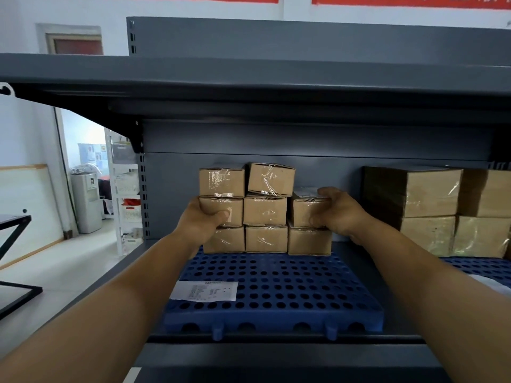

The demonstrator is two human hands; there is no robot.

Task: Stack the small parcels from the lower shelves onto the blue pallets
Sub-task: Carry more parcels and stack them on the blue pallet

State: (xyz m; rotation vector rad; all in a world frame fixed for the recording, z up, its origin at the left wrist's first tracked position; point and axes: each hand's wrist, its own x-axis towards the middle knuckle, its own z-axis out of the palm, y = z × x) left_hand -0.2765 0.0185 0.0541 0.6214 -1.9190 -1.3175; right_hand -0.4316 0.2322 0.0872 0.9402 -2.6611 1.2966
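I see my left hand (pixel 200 221) curled around the left end of the middle box (pixel 221 211) in the left column, thumb across its front, while my right hand (pixel 336 211) pinches the top box (pixel 308 210) of the right column, fingers over its top and thumb under its front edge. The small boxes sit stacked in three columns at the back of the blue pallet (pixel 276 294) on the grey shelf (pixel 387 275). A white paper slip (pixel 204 291) lies on the pallet's front left, and bigger boxes (pixel 431 194) stand well apart to the right.
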